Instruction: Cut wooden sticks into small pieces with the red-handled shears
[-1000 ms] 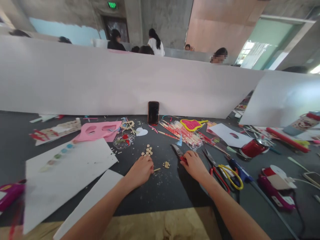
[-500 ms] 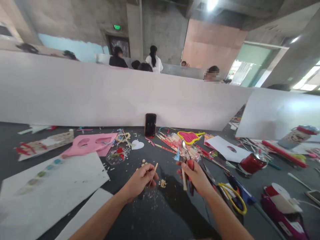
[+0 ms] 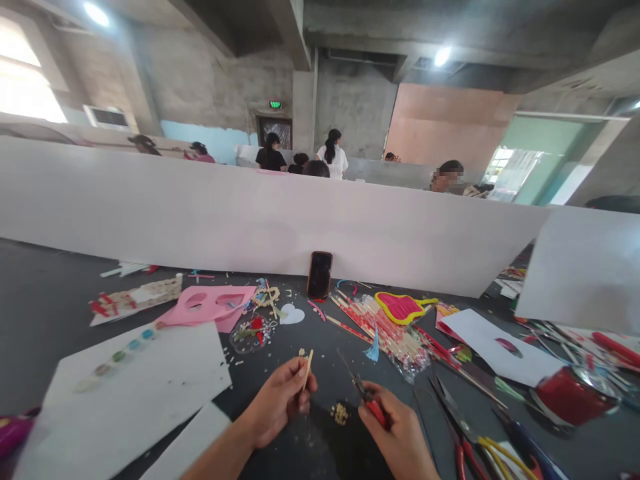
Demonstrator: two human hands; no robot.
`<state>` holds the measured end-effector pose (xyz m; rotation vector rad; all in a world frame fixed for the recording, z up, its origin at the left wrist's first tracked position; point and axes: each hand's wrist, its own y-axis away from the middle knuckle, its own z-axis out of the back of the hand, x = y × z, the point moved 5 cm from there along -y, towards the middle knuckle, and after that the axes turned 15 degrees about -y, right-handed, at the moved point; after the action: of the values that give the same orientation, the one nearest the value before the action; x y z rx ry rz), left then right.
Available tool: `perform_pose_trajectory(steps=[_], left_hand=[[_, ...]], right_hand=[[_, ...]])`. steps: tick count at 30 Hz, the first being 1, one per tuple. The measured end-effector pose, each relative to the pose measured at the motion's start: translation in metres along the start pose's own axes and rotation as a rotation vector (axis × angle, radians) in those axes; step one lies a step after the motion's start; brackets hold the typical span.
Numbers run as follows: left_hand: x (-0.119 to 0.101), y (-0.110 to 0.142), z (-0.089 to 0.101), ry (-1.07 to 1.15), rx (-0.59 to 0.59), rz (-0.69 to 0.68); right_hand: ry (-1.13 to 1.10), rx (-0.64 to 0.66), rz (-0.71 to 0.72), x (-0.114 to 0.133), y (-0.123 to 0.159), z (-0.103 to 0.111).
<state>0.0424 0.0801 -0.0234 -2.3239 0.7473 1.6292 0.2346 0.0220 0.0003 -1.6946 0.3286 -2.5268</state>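
Note:
Pinched between the thumb and fingers of my left hand [image 3: 289, 393] is a short, thin wooden stick [image 3: 309, 368], its upper end pointing up. My right hand [image 3: 393, 427] is wrapped round red-handled pliers [image 3: 371, 403], whose narrow metal jaws point up and to the left, apart from the stick. Between my hands, a small pile of pale wooden bits [image 3: 340, 413] lies on the dark table. A few more bits [image 3: 301, 351] sit just behind my left fingertips.
A phone [image 3: 320, 275] leans on the white divider [image 3: 250, 220]. Red-patterned sticks [image 3: 370, 327] lie behind my right hand, with a pink-and-yellow fan shape [image 3: 400, 307]. Scissors [image 3: 453, 407] and a red jar [image 3: 575, 395] are at right; white paper [image 3: 150, 380] and pink sheets [image 3: 200, 303] at left.
The view has tilted up and shifted left. My right hand has turned the pliers, so their jaws now point up-left toward the stick. My left hand still holds the stick.

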Motion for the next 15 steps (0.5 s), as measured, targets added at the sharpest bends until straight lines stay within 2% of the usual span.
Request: perform_pose_trajectory(steps=[4, 8, 15], left_hand=[[-0.005, 0.001, 0.001, 0.05, 0.0, -0.031], [-0.006, 0.003, -0.002, 0.01, 0.007, -0.032], [-0.007, 0.006, -0.003, -0.043, -0.008, -0.046]], right_hand=[[0.081, 0.091, 0.083, 0.012, 0.001, -0.008], [0.151, 0.091, 0.186, 0.016, 0.002, -0.008], [0.397, 0.1, 0.448, 0.02, 0.006, -0.014]])
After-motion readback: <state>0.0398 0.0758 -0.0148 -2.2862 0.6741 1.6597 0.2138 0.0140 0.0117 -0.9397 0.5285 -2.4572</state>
